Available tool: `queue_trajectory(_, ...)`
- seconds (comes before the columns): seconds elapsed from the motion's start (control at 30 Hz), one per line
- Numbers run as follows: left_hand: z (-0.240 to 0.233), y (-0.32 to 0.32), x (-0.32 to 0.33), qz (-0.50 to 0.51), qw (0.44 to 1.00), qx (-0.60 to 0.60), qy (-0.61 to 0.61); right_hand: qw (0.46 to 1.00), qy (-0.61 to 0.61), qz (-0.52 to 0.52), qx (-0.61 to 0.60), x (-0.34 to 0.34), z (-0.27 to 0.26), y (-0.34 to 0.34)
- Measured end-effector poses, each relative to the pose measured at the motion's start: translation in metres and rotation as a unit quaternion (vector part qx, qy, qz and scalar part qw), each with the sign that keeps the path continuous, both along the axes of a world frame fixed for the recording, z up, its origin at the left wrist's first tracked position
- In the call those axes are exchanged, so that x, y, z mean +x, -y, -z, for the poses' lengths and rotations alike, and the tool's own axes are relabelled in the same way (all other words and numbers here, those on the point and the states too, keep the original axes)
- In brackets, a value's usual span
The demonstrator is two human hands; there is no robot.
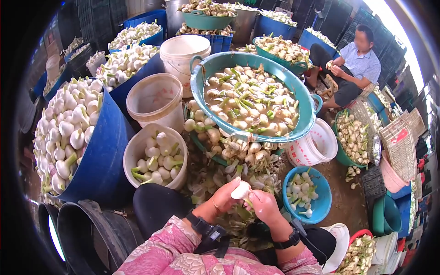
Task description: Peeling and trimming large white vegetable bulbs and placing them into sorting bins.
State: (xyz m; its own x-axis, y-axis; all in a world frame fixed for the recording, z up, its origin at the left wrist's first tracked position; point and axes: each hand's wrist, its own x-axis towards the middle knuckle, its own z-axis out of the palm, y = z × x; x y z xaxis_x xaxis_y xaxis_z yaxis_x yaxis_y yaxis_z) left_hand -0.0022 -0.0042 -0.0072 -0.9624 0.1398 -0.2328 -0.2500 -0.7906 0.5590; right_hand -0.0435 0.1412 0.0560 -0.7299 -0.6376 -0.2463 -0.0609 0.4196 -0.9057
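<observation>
A white garlic bulb with a short green stem is held between both hands. My left hand grips its left side, while my right hand closes on the bulb and its stem. Below them lies a heap of garlic peelings. Beyond stands a large green plastic tub of garlic bulbs in brownish water. A white bucket with clean bulbs is to the left of my hands, and a small blue basin with a few clean bulbs is to the right.
At the left rises a blue barrel heaped with garlic. An uncovered white bucket stands behind the bulb bucket, and another is beside the tub. A co-worker sits at the upper right, handling garlic. Black tubs stand at the lower left.
</observation>
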Motion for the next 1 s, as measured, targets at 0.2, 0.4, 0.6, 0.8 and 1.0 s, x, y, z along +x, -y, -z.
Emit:
queue_trajectory(0.2, -0.045, -0.004, 0.009, 0.04, 0.787, -0.609, -0.091, 0.914, -0.388, 0.01, 0.116, 0.013, 0.017, -0.013)
queue_trajectory(0.4, -0.029, -0.012, 0.016, -0.029, 0.917, -0.387, -0.094, 0.925, 0.356, 0.083, -0.106, -0.009, 0.022, -0.021)
queue_trajectory(0.6, -0.008, -0.017, -0.008, -0.207, 0.967, 0.142, 0.044, 0.981, -0.03, 0.104, -0.158, 0.0, 0.036, 0.012)
queue_trajectory(0.8, -0.027, 0.006, -0.008, -0.17, 0.947, 0.226, 0.153, 0.962, -0.263, -0.062, -0.026, 0.01, 0.004, 0.024)
queue_trajectory(1.0, -0.031, 0.045, -0.004, -0.264, 0.904, 0.299, 0.153, 0.984, -0.154, -0.073, -0.046, 0.014, -0.009, 0.018)
